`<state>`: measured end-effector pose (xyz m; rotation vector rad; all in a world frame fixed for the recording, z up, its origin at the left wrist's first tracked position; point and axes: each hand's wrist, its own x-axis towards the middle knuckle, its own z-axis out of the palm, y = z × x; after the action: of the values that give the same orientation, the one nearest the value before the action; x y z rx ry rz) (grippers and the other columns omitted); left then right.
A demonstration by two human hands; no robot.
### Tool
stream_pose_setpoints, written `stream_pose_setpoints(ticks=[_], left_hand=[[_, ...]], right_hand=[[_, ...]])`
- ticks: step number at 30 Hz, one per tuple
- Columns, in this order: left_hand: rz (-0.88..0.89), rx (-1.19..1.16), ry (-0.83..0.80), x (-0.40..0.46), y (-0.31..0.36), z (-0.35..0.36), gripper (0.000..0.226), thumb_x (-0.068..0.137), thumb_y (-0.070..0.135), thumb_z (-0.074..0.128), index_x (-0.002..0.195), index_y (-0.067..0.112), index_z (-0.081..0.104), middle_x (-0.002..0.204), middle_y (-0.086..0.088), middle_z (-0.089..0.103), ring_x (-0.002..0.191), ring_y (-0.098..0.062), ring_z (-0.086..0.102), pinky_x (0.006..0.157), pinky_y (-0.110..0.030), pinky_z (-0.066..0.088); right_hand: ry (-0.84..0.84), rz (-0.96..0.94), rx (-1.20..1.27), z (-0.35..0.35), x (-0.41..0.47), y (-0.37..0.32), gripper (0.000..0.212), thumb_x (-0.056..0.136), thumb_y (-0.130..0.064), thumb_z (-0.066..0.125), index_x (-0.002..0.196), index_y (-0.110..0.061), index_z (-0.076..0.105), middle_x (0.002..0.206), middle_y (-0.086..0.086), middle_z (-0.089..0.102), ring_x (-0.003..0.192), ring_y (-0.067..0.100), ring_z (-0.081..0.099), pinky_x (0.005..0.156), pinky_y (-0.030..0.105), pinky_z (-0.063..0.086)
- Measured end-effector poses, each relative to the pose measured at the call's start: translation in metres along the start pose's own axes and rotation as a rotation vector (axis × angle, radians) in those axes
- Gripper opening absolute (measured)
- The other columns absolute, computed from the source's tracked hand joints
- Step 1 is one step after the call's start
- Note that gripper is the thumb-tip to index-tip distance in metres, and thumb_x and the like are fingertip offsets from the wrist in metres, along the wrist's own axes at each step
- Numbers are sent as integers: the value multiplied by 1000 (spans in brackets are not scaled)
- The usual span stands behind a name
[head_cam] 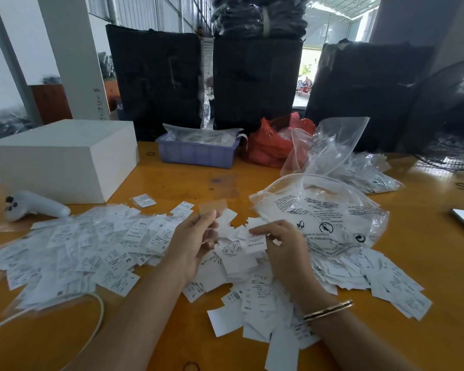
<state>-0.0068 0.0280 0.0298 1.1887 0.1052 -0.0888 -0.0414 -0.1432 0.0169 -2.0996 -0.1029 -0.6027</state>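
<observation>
A wide heap of small white printed size labels covers the yellow table (188, 180); many on the left (91, 245) are in small clear sleeves, and loose ones (252, 290) lie in front of me. My left hand (192, 242) pinches a small clear plastic sleeve (212, 208) by its lower edge and holds it upright above the pile. My right hand (284, 246) pinches a white label (255, 243) printed with small text, just right of the sleeve. A thin bangle (328, 309) circles my right wrist.
A large clear printed bag (332, 218) lies right of my hands, with more clear bags (330, 145) and a red bag (268, 145) behind. A blue tray (197, 153), a white box (65, 156), a white handheld controller (35, 206), a white cable (97, 325) and a fan (453, 116) also stand here.
</observation>
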Motion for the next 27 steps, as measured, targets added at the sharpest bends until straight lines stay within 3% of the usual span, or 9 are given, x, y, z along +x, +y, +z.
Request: stream_pose_setpoints(ticks=[2,4,6,8,11,14,18,24,27], left_hand=[[-6,-39,-12,0,0,0,12,87,18,64,89,12,74,72,0,67,54,-6,61,43,-17,46],[-17,-88,-50,-1,1,0,9,81,13,67,84,14,75,75,-3,72,62,-10,68,47,-19,52],[-35,-183,-98,-1,2,-1,12,72,11,69,82,13,74,83,-7,74,72,-15,72,51,-21,55],[-50,-259,-124,0,3,-1,21,66,8,70,87,10,69,87,-10,75,77,-18,73,52,-21,56],[-30,-250,-137,0,1,1,24,72,8,69,95,9,64,90,-7,75,84,-19,73,57,-23,57],[42,-176,-174,-2,-3,6,27,78,15,66,105,12,62,92,-3,75,91,-16,71,64,-24,57],[122,-12,-210,-6,-9,11,23,85,18,63,108,17,62,87,5,74,84,-7,69,79,-28,46],[219,188,-265,-6,-8,8,30,91,-1,51,110,19,58,83,6,72,85,-8,67,79,-25,47],[260,438,-386,-9,-7,6,25,83,18,57,106,25,61,84,9,71,85,-4,67,72,-12,48]], right_hand=[[-2,71,99,-1,-1,0,51,90,3,49,82,-45,64,71,-14,65,57,-2,56,48,8,34],[3,97,206,-2,-2,-2,51,92,1,47,85,-46,64,66,-11,66,47,7,49,47,13,34],[-11,123,372,-2,-4,-5,49,92,3,44,91,-40,68,74,-14,71,62,25,55,60,24,43],[-35,153,461,-2,-6,-6,39,94,-4,46,96,-35,70,81,-13,73,72,30,55,66,30,45],[-83,143,331,0,-6,-6,22,93,-22,54,108,-29,69,75,-8,70,59,6,54,57,18,43],[-159,88,227,3,-6,-9,21,89,-31,61,106,-25,70,84,-20,68,77,-8,61,66,8,46],[-241,101,174,9,-8,-14,16,85,-33,67,91,-21,76,84,-9,72,79,-1,63,71,14,48],[-54,188,318,-1,-2,-9,8,84,-25,69,78,-27,73,68,-5,69,60,3,56,57,17,45],[-43,139,225,-3,-1,-6,6,83,-21,70,77,-22,73,67,-5,67,60,-2,53,59,15,41]])
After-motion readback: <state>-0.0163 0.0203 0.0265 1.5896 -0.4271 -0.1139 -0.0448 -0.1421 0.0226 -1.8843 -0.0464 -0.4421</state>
